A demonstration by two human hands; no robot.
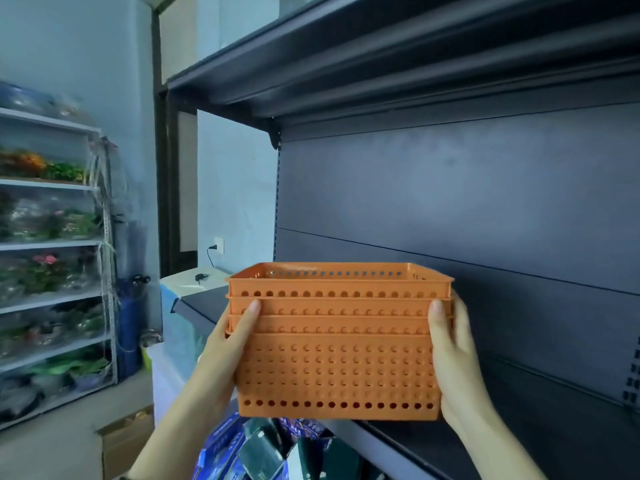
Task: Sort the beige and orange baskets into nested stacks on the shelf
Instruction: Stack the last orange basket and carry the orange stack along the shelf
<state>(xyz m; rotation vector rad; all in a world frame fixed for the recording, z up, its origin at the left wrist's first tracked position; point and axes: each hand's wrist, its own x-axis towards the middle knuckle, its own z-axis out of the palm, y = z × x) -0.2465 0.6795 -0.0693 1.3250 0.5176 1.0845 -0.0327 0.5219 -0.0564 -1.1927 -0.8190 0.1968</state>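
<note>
Nested stack of orange baskets, upright with open tops facing up and long axis running left to right, held in front of the dark shelf. Left hand and right hand clasp its short ends, fingers wrapped around the sides.

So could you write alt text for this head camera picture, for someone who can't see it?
Two bare hands, the left hand and the right hand, grip the ends of a nested stack of orange baskets held up before an empty dark metal shelf. A white rack of bagged plants stands against the wall to the left.
</note>
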